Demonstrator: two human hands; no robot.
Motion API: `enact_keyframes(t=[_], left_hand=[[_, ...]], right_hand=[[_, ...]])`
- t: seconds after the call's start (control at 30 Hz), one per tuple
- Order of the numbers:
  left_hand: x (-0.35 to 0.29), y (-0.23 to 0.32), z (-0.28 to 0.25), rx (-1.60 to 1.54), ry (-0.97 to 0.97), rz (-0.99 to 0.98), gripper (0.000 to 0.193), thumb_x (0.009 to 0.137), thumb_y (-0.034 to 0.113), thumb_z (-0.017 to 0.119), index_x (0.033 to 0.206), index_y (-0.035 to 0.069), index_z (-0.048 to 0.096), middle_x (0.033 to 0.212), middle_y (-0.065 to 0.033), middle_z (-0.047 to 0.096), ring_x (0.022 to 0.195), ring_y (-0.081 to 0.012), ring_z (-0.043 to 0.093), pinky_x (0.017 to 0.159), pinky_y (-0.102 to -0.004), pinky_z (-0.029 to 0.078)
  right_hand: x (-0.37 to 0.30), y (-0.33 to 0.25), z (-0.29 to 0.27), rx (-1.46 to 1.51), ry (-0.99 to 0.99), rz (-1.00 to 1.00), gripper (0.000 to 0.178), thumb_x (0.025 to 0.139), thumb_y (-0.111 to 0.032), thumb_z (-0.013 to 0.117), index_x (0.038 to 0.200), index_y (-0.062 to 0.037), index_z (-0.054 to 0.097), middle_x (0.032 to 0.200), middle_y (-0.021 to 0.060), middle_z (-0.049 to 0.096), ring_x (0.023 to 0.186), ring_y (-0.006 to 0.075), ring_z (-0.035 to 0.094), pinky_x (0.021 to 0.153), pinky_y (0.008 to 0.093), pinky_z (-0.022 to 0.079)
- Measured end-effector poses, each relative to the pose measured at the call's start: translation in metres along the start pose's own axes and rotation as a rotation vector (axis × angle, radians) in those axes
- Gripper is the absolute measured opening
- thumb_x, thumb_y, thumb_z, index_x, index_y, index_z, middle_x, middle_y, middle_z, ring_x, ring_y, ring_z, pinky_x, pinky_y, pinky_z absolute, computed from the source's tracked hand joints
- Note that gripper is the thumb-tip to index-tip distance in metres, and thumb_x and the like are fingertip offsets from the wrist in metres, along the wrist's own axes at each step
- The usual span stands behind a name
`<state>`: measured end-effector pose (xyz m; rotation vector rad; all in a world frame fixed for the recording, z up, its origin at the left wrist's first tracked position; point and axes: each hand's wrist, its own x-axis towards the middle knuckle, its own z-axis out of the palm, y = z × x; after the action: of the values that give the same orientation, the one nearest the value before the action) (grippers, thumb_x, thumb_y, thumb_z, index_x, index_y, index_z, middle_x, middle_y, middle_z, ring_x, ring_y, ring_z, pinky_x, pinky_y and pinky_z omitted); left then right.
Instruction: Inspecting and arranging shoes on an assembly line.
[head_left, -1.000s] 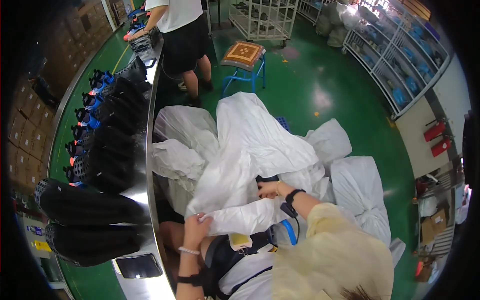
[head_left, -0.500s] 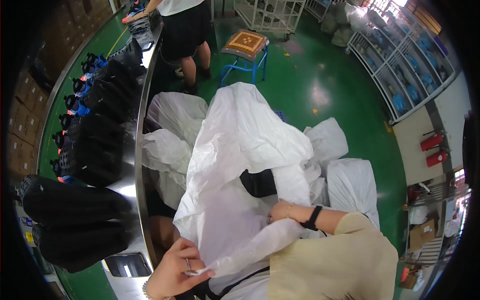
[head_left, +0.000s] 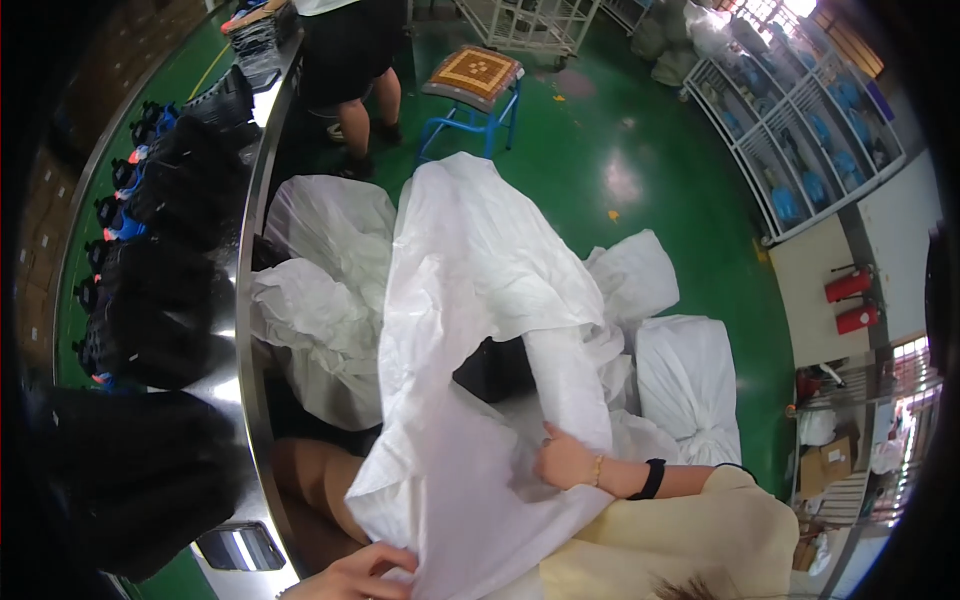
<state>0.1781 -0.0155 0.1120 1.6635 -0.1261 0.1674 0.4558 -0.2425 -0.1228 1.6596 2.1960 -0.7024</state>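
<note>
A large white woven sack gapes in front of me, its mouth facing me and its far side standing up in a peak. Deep in its opening shows something black, whose kind I cannot make out. My right hand, with a black wristband behind it, is closed on the sack's right edge; the fingertips are hidden by the fabric. At the lower border, my left hand pinches the near left part of the sack, partly cut off by the picture's edge.
On the left runs a metal bench with rows of black rubber boots and a phone. Filled white sacks stand around. Beyond are a stool, a person, a wheeled rack and fire extinguishers.
My left hand has moved down toward the lower border with the sack's near edge. My right hand has shifted slightly down along its edge. The whole view has drifted a little left.
</note>
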Motion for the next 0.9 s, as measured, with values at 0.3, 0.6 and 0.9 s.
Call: enact_keyframes(t=[0.3,0.6,0.9], left_hand=[[0.012,-0.01,0.044,-0.319,1.054,-0.019,0.015,0.091,0.015,0.06,0.079,0.006,0.058,0.08,-0.0103,0.061,0.066,-0.0228,0.056,0.073,-0.0496,0.048],[0.113,-0.045,-0.053,-0.525,1.059,-0.085,0.028,0.092,0.017,0.064,0.11,-0.004,0.062,0.096,-0.0106,0.067,0.099,-0.0183,0.06,0.089,-0.0296,0.044],[0.05,-0.086,-0.032,-0.038,0.798,-0.141,0.026,0.1,0.02,0.054,0.109,-0.003,0.064,0.097,-0.0078,0.068,0.093,-0.0139,0.06,0.088,-0.0283,0.046]], right_hand=[[0.015,-0.004,-0.1,1.523,-0.114,0.121,0.023,0.09,-0.02,0.056,0.095,-0.0047,0.072,0.076,0.0058,0.066,0.074,0.0212,0.063,0.094,0.0368,0.045],[0.016,0.093,-0.201,1.051,-0.118,-0.176,0.019,0.082,-0.011,0.066,0.093,0.0044,0.066,0.073,0.0048,0.064,0.068,0.0112,0.053,0.064,0.0309,0.047],[0.118,0.288,-0.122,0.693,1.575,0.449,0.022,0.092,-0.013,0.054,0.109,-0.0006,0.062,0.105,0.0089,0.064,0.097,0.0211,0.059,0.088,0.0342,0.047]])
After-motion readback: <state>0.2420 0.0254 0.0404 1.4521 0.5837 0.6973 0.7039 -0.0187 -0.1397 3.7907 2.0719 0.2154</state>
